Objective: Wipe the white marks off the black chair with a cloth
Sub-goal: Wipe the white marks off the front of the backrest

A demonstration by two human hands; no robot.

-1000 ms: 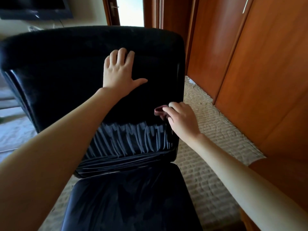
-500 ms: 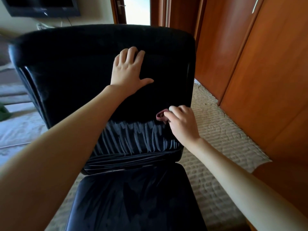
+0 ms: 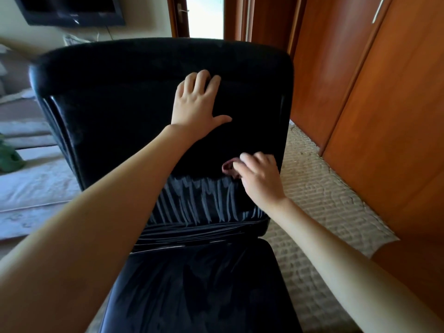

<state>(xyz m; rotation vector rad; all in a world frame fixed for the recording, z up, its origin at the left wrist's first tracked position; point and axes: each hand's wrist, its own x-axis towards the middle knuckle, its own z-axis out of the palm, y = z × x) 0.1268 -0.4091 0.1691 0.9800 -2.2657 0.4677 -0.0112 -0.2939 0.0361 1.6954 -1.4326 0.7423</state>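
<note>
While the left hand (image 3: 195, 104) is lying flat with straight fingers on the black chair (image 3: 120, 104) back, the right hand (image 3: 259, 179) is pinching a soft, limp-looking cloth (image 3: 228, 168), best bunched, just above the white marks (image 3: 204, 203).

I see a home: wall-mounted TV (image 3: 72, 10) beyond my left hand (image 3: 194, 104), sofa (image 3: 28, 183) further left, wooden wardrobe doors (image 3: 384, 116) and woven rug (image 3: 324, 200) beside my right hand (image 3: 259, 179).

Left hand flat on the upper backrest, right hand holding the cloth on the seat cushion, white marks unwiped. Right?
No: the head view shows the right hand holding the cloth on the backrest, just above the white marks, not on the seat cushion. The rest holds.
</note>
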